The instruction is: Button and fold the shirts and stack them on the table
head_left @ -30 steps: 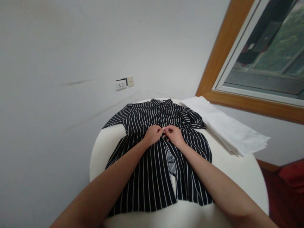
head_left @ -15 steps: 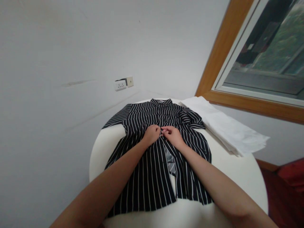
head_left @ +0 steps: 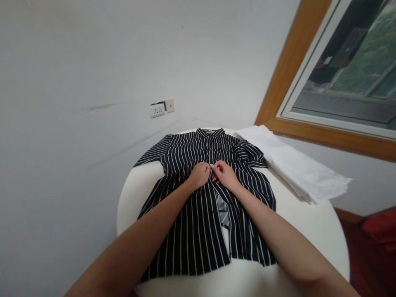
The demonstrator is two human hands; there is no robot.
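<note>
A black shirt with white stripes (head_left: 194, 231) lies face up across a round white table (head_left: 136, 185), its collar at the far side and its hem toward me. Below my hands the front edges part, showing the paler inside. My left hand (head_left: 200, 174) is closed on the shirt's front edge near the middle. Right beside it, my right hand (head_left: 225, 175) pinches the front at the same spot, fingertips almost meeting the left ones. Any button between the fingers is too small to make out.
Folded white sheets (head_left: 293, 165) lie on the table's right side, partly overhanging its edge. Behind stand a white wall with a socket (head_left: 157, 110) and a wood-framed window (head_left: 281, 70). Something red (head_left: 380, 231) is at the lower right.
The fingers of my right hand have shifted slightly upward and curled in closer to my left fingertips. My left hand and the shirt stay nearly where they were.
</note>
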